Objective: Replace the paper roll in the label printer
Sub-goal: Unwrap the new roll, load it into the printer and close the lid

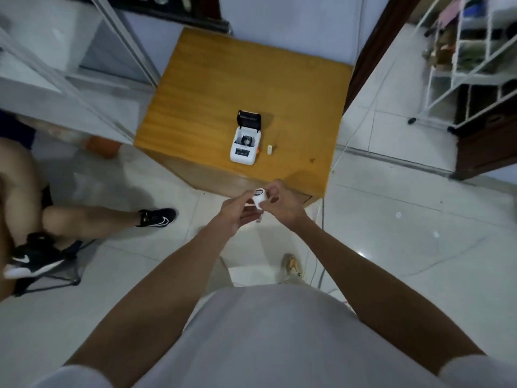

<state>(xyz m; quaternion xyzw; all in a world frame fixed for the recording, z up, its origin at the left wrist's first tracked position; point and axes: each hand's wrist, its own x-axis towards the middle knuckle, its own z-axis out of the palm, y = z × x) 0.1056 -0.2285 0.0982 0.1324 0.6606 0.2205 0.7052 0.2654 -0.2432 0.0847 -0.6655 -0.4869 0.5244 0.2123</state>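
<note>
A small white label printer [244,145] stands on the wooden table [223,79] with its black lid flipped up and its roll bay exposed. Just to the right of it stands a small white cylinder, an empty core [269,149]. In front of the table's near edge, both hands hold a white paper roll [258,198]. My left hand [237,210] cups it from the left and below. My right hand [281,201] pinches it from the right. A short strip of paper hangs under the roll.
A person sits at the left, legs and black sneakers [156,217] stretched over the tiled floor. A white wire rack [470,51] stands at the right by a dark door frame. A thin cable [352,135] runs down past the table's right edge.
</note>
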